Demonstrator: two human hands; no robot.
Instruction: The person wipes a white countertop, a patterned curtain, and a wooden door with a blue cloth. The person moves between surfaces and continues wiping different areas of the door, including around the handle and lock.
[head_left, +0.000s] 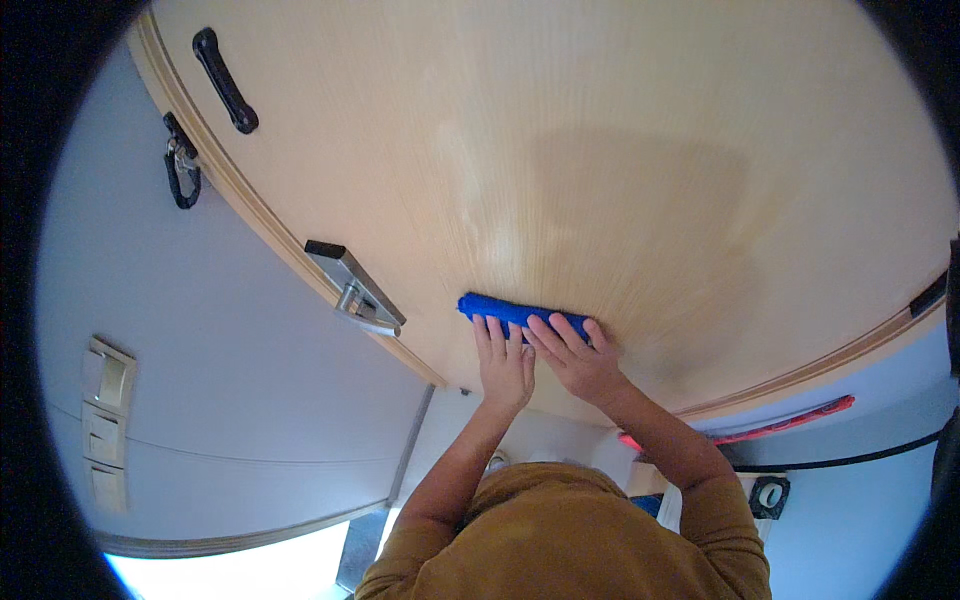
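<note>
A folded blue cloth (495, 306) lies flat against a light wood door (390, 135), as a long narrow strip. My left hand (504, 369) presses its fingertips on the cloth's left half, holding it to the wood. Beside it, my right hand (577, 358) has its fingers spread over the right end of the same cloth. The two hands nearly touch. Part of the cloth is hidden under my fingers.
Left of the cloth, a metal lever handle (358, 292) juts from the door. Higher up are a black pull handle (225, 81) and a black carabiner-like loop (181, 172) near the frame. Wall switches (105, 412) sit at left. A red strip (795, 420) and black cable (840, 460) run at right.
</note>
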